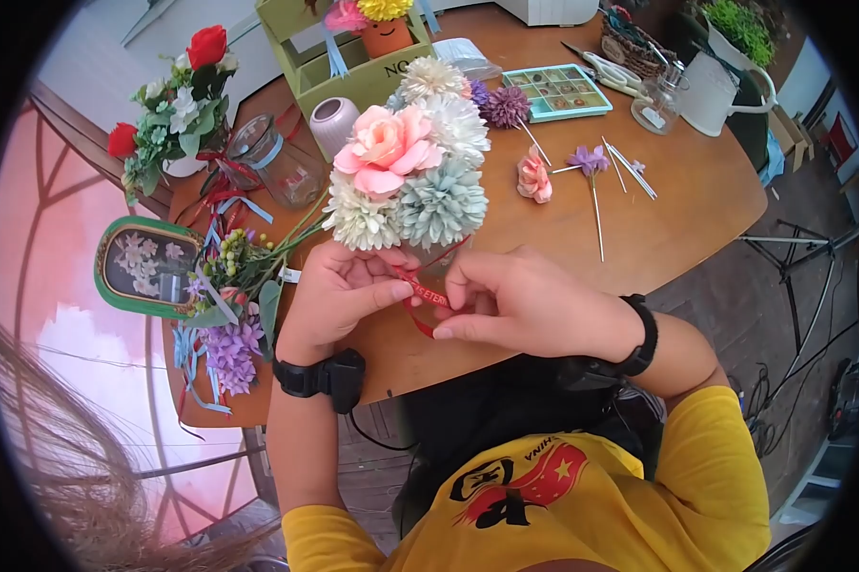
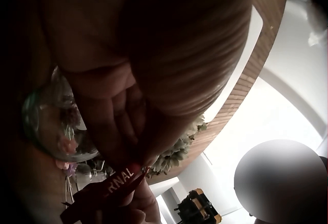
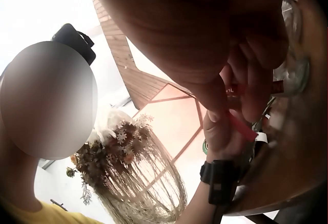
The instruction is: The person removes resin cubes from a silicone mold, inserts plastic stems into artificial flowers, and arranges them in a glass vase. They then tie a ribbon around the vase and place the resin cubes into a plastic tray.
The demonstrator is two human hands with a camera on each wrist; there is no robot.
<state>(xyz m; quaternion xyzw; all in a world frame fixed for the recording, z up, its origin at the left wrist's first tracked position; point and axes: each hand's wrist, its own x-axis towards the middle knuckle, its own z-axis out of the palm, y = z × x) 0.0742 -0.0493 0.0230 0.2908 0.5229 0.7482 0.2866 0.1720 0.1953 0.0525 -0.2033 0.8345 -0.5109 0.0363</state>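
My left hand point(image 1: 339, 296) and right hand point(image 1: 534, 300) meet at the near edge of the table, in front of a bunch of artificial flowers. Between them they pinch a narrow red ribbon point(image 1: 429, 294) with pale printed letters; its loose end hangs by the right fingertips. The flowers include a large pink rose point(image 1: 388, 153), white blooms point(image 1: 458, 129) and a blue-grey one point(image 1: 441, 202). Below the blooms, a clear glass vase point(image 2: 43, 126) shows in the left wrist view, mostly hidden by flowers and hands in the head view.
Left on the wooden table point(image 1: 544, 234) are purple flowers point(image 1: 231, 355), a green-framed picture point(image 1: 148, 264) and a glass jar point(image 1: 282, 162). Behind stands a small pink vase point(image 1: 334, 126). Rightward lie a loose pink flower point(image 1: 534, 178), white sticks point(image 1: 632, 172), a compartment box point(image 1: 555, 92) and scissors point(image 1: 613, 73).
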